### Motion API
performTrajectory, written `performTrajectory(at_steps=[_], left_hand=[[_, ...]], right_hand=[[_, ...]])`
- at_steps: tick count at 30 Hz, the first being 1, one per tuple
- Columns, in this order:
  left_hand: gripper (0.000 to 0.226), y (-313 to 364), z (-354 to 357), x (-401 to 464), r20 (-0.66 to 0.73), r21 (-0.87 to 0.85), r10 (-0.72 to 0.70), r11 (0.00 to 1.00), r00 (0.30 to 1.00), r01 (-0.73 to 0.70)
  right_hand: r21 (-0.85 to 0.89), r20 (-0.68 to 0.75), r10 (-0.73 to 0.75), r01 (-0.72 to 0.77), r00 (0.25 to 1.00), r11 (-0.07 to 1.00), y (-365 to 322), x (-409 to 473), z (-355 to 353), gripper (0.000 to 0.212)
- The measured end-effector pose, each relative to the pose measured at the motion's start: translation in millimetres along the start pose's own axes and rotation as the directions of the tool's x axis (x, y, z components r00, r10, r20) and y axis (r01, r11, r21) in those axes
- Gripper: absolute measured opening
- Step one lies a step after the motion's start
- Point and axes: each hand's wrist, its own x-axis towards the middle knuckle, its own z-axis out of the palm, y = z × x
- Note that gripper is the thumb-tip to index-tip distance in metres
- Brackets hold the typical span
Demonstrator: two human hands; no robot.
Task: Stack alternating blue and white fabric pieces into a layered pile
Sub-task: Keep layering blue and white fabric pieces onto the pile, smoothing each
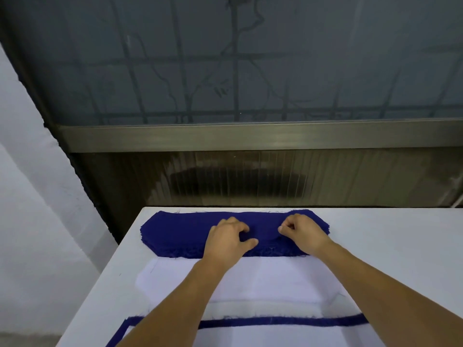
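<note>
A white surface [375, 236] stands against a dark ribbed panel [250, 176] – above it a metal rail [250, 136] and frosted glass [250, 58]; white wall [30, 196] at left

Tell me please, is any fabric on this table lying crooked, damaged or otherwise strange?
Nothing serious. The blue stack at the far edge has frayed, thready edges, and both hands, left hand and right hand, rest on it. The white stack lies flat.

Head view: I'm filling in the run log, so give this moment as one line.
left hand fingers curled on blue stack | right hand pinching top blue piece | white stack nearer | layered pile nearest
</note>
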Motion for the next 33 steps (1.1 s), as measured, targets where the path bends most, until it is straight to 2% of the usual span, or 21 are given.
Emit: performTrajectory(at_steps=[4, 9, 13, 14, 17, 19, 22, 26, 29, 33], left_hand=[[0.047, 0.1, 0.4, 2.9, 0.022, 0.001, -0.009, 1.000, 1.000, 0.009], [0.040, -3.1, 0.9, 7.7, 0.026, -0.029, -0.015, 0.999, 1.000, 0.016], [0.063, -1.8, -4.1, 10.4, 0.103, -0.066, -0.037, 0.997, 0.994, 0.044], [0.061, -0.8, -4.5, 11.7, 0.105, -0.061, -0.043, 0.997, 0.994, 0.049], [0.033, 2.9, -2.5, 16.0, 0.056, 0.021, -0.023, 1.000, 0.998, 0.022], [0.024, 4.2, 0.0, 18.3, 0.013, 0.042, -0.024, 0.999, 1.000, 0.024], [0.022, 5.5, 1.3, 21.8, -0.024, 0.038, -0.053, 0.998, 0.998, 0.054], [0.021, 5.9, 0.2, 24.5, -0.050, 0.057, -0.040, 0.997, 0.998, 0.043], [0.022, -12.9, -9.4, 16.5, -0.104, 0.144, -0.040, 0.988, 0.994, 0.054], [0.024, -64.1, -40.9, -0.1, -0.194, 0.218, -0.133, 0.960, 0.972, 0.175]], right_hand=[[-0.013, 0.078, 0.010, -0.009, 0.997, 1.000, -1.6, 6.2, -7.8, 0.023], [-0.043, 0.099, 0.015, -0.010, 0.995, 0.999, -2.3, 8.9, -10.1, 0.024], [-0.091, 0.072, 0.002, 0.004, 0.997, 0.996, -1.5, 10.1, -6.1, 0.027], [-0.105, 0.065, -0.006, 0.012, 0.998, 0.994, -1.7, 9.7, -4.8, 0.028], [-0.175, 0.059, -0.014, 0.024, 0.998, 0.984, -4.3, 7.7, -5.9, 0.029], [-0.220, 0.050, -0.027, 0.038, 0.998, 0.975, -6.1, 5.2, -7.7, 0.032], [-0.290, -0.007, -0.111, 0.104, 0.994, 0.951, -8.7, -0.2, -2.6, 0.034], [-0.249, -0.085, -0.212, 0.186, 0.974, 0.951, -10.3, -10.2, 9.7, 0.028], [-0.254, -0.140, -0.189, 0.149, 0.972, 0.956, -4.1, -9.5, 3.8, 0.015], [-0.277, -0.152, -0.188, 0.141, 0.970, 0.951, 4.7, -13.7, -5.5, 0.013]])
